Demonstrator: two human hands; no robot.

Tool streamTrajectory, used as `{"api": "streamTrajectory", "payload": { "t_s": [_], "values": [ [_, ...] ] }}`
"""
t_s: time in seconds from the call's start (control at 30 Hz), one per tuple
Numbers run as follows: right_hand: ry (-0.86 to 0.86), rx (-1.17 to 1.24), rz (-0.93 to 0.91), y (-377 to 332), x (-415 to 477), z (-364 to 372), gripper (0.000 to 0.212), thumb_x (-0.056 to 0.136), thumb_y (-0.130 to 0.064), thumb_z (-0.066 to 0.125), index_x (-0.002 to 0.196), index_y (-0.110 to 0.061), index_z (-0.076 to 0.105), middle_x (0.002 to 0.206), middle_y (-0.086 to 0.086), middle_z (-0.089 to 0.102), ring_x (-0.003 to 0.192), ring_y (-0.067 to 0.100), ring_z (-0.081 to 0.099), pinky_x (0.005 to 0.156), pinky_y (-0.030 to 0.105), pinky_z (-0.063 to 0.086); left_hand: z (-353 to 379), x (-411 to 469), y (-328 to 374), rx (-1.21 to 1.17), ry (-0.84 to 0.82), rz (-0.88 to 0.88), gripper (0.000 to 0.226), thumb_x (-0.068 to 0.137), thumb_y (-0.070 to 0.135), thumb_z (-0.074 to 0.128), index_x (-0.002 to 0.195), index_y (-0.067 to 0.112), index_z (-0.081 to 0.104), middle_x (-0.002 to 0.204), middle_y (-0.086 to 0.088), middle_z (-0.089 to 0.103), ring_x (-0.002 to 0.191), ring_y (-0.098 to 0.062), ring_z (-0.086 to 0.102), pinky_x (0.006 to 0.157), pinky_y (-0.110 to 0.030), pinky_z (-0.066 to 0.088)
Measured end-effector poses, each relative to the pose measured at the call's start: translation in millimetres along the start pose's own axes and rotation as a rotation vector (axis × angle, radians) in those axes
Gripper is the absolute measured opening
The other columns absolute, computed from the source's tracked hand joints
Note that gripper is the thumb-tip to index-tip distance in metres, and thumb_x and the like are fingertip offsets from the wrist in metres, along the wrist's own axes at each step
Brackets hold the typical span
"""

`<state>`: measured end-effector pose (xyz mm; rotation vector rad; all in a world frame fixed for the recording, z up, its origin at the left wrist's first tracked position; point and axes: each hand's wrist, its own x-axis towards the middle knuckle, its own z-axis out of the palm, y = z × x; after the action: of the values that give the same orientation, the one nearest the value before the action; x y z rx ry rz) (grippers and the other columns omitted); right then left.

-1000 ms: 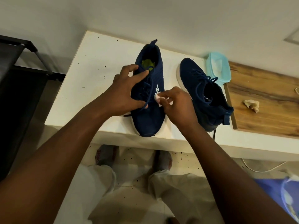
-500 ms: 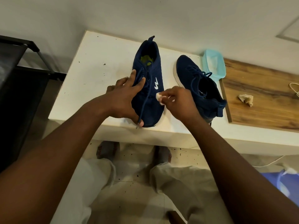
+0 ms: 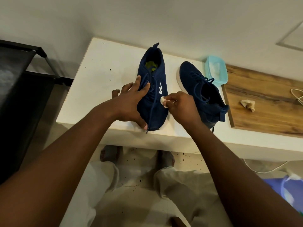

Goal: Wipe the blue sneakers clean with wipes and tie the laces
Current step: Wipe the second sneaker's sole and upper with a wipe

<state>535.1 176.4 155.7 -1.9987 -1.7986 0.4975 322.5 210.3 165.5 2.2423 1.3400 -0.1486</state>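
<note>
Sneakers [image 3: 152,89] sit on white table [image 3: 98,66] against pale wall [image 3: 147,17].

Head-worn camera looks steeply down, close over the white table [image 3: 101,66].

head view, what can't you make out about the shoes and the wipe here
- Left side of the left sneaker, head view: covered by the left hand.
- Most of the wipe: balled inside the right hand.
- Whether the right sneaker has its laces knotted: too small and dark.
- Contents of the blue tub: blurred.
</note>
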Motion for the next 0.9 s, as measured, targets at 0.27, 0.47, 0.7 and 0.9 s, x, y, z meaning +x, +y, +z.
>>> {"api": "streamTrajectory", "payload": {
  "t_s": [0.27, 0.47, 0.7, 0.9],
  "values": [
    [-0.334, 0.140, -0.111, -10, -35, -3, 0.012, 0.083, -0.016, 0.080, 0.092, -0.024, 0.081, 0.090, -0.010, 0.076, 0.078, 0.005, 0.067, 0.073, 0.022, 0.053, 1, 3, 0, 0.023, -0.009, 0.000, 0.149, 0.056, 0.065, 0.089, 0.159, 0.037, -0.015, 0.163, 0.003, -0.034, 0.155, -0.028, -0.014, 0.122, -0.058, 0.004],
    [-0.011, -0.045, 0.050, -6, -6, 2, 0.011, 0.090, -0.023, 0.068, 0.098, -0.023, 0.076, 0.094, -0.001, 0.073, 0.084, 0.017, 0.066, 0.073, 0.030, 0.053, 1, 2, 0, 0.034, -0.008, -0.012, 0.144, 0.057, 0.070, 0.085, 0.160, 0.038, -0.011, 0.163, 0.003, -0.034, 0.155, -0.026, -0.015, 0.122, -0.057, 0.001],
    [-0.276, -0.017, 0.006, -5, -32, -11, 0.009, 0.086, -0.021, 0.075, 0.093, -0.026, 0.076, 0.091, -0.007, 0.072, 0.081, 0.008, 0.064, 0.070, 0.025, 0.053, 8, 1, 2, 0.096, 0.076, -0.028, 0.142, 0.055, 0.077, 0.081, 0.160, 0.039, -0.007, 0.165, 0.000, -0.031, 0.154, -0.029, -0.015, 0.120, -0.057, -0.002],
    [-0.272, 0.135, 0.059, -3, -37, -6, 0.007, 0.089, -0.028, 0.074, 0.089, -0.021, 0.072, 0.086, -0.003, 0.071, 0.074, 0.011, 0.067, 0.068, 0.028, 0.056, 8, -1, 8, 0.087, 0.075, -0.045, 0.144, 0.054, 0.076, 0.082, 0.160, 0.037, -0.008, 0.164, -0.001, -0.032, 0.153, -0.030, -0.014, 0.119, -0.057, -0.001]
  ]
}}
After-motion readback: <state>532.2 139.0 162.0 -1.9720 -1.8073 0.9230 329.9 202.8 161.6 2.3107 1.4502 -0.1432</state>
